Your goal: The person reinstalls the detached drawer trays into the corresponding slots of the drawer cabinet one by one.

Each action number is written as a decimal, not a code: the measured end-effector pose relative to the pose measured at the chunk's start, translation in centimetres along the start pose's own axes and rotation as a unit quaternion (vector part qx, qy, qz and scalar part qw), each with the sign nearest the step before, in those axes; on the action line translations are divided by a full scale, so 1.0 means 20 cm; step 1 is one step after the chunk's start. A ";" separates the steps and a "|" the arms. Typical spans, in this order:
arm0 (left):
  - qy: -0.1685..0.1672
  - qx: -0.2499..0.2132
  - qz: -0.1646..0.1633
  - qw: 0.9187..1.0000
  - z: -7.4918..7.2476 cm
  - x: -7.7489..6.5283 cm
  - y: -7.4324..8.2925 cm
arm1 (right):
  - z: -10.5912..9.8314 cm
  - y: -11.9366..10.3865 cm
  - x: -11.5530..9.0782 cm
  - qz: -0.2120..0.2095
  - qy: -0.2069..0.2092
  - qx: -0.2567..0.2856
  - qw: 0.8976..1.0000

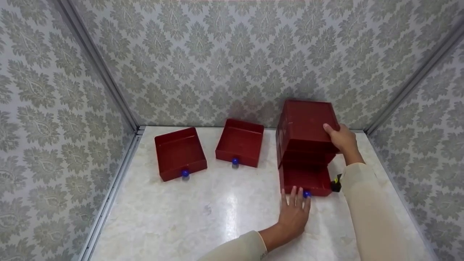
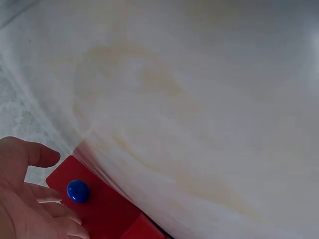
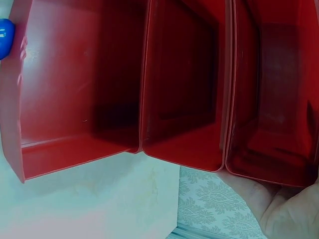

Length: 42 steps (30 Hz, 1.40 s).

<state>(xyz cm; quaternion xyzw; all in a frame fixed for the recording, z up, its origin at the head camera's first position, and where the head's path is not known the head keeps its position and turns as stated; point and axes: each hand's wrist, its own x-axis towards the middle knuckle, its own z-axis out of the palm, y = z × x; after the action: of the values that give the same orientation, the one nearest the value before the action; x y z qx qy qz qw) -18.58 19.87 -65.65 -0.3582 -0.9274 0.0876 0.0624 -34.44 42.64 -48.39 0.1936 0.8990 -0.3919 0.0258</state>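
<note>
A red drawer cabinet stands at the back right. Its lowest drawer is pulled partly out, with a blue round knob on the front; the two compartments above have no drawers in them. My left hand lies against that drawer's front with fingers extended, beside the knob. In the left wrist view the left hand is spread near the knob. My right hand holds the cabinet's upper right side, thumb over the top. In the right wrist view this hand is partly cut off.
Two loose red drawers with blue knobs lie on the white marbled table: one at the left, one at the middle back. Patterned walls enclose the table. A small black and yellow object shows by the right sleeve.
</note>
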 end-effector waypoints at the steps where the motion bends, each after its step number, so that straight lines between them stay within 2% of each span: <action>1: 0.004 -0.002 -0.002 1.000 0.00 0.00 0.00 | 0.00 0.00 0.00 0.000 0.000 0.000 1.000; 11: -0.002 0.000 -0.015 1.000 -0.02 0.04 -0.01 | 0.00 0.00 0.01 0.003 0.004 -0.011 1.000; 19: 0.013 0.000 -0.029 0.999 -0.03 0.07 0.01 | -0.01 0.01 0.01 -0.001 0.013 -0.026 1.000; 24: 0.014 -0.002 -0.039 0.999 -0.03 0.10 -0.02 | -0.01 0.00 0.00 0.004 0.012 -0.014 1.000; 35: -0.019 -0.008 -0.059 0.998 0.02 0.19 -0.11 | 0.00 -0.01 -0.02 0.008 0.004 0.003 1.000; 42: -0.044 -0.005 -0.069 0.997 0.04 0.23 -0.16 | -0.01 -0.01 -0.01 0.005 0.008 -0.004 1.000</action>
<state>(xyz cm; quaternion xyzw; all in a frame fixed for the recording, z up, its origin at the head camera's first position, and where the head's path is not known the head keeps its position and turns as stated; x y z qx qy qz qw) -24.17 20.53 -65.47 -0.2890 -0.9524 0.0938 0.0252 -34.33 42.49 -48.09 0.2014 0.8998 -0.3865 0.0219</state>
